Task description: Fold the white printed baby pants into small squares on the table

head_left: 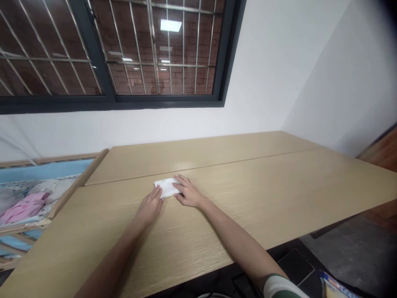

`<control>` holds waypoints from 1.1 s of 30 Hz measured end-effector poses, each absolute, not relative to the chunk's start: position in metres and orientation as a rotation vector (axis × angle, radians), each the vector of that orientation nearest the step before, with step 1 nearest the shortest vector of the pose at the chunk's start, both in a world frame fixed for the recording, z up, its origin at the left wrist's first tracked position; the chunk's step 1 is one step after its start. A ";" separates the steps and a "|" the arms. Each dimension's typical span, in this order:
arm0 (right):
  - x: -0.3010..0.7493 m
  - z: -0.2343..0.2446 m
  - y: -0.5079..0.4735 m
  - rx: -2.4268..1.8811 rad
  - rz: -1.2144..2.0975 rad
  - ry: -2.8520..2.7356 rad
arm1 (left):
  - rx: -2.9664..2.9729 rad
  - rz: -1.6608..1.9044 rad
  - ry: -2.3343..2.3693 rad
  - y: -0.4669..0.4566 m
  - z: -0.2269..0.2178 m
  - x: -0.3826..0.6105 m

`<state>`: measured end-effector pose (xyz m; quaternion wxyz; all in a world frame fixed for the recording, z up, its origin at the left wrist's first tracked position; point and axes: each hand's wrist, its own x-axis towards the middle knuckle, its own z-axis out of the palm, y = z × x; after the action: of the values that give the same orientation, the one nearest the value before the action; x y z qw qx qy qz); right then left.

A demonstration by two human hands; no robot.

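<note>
A small white folded piece [166, 187] with faint pale marks, cloth or paper, lies flat on the pale wooden tabletop [242, 194]. My left hand [151, 205] closes on its lower left corner, the fingers together on top and the thumb close to the bottom edge. Over its right end rests my right hand [188, 192], open, with fingers spread and the fingertips touching the piece. The fingers cover both ends, so its full outline is partly hidden.
A wooden crib [93, 182] adjoins the table's left end, with pink cloth [26, 207] inside. Behind the table rises a white wall with a barred window [161, 49]. A seam runs along the tabletop. Dark objects [294, 265] and a colourful packet [338, 285] sit below the front edge.
</note>
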<state>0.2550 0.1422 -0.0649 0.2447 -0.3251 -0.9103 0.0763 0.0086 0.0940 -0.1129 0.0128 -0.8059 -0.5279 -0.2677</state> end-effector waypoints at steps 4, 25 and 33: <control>0.250 -0.063 0.147 -0.781 0.135 -2.465 | -2.529 -0.856 -1.622 0.093 -0.103 0.002; 0.232 -0.052 0.124 -0.790 1.131 -1.773 | -2.162 -1.499 -1.958 0.060 -0.051 0.008; 0.227 -0.052 0.130 -1.039 1.619 -1.063 | -2.321 -1.793 -2.353 0.060 -0.052 0.014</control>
<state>0.2274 0.1303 -0.0521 0.4545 -0.4211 -0.4307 0.6562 0.0136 0.0596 -0.0522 -0.3043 -0.5881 -0.5960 -0.4541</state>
